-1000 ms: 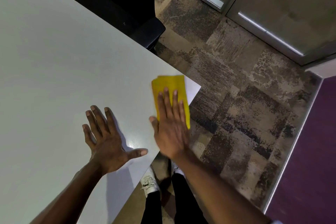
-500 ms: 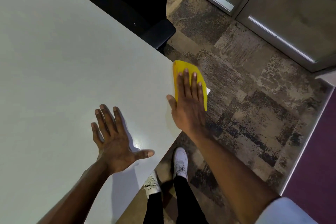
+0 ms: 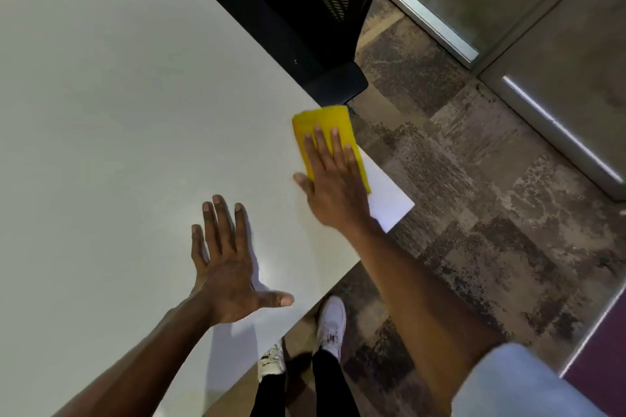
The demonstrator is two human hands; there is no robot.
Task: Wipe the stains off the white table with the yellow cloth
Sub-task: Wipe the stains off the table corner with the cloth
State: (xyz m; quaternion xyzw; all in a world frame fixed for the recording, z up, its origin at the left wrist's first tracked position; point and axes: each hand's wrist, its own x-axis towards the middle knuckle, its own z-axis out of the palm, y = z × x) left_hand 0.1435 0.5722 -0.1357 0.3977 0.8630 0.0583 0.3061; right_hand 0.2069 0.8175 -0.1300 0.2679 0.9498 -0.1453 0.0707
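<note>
The white table (image 3: 118,118) fills the left and middle of the head view, its right corner pointing toward the carpet. A folded yellow cloth (image 3: 325,125) lies flat on the table along its far right edge, near that corner. My right hand (image 3: 333,183) presses flat on the cloth with fingers stretched out, covering its lower half. My left hand (image 3: 227,267) rests flat on the tabletop to the lower left, fingers spread, holding nothing. I can make out no clear stains on the surface.
A black mesh office chair (image 3: 315,10) stands tucked against the table's far edge, just beyond the cloth. Patterned carpet (image 3: 474,213) spreads to the right. Glass partitions with metal frames (image 3: 548,125) run along the upper right. My white shoes (image 3: 332,322) stand below the table edge.
My right hand has slid the yellow cloth from the table's corner along the far edge toward the chair. My left hand stays planted on the tabletop.
</note>
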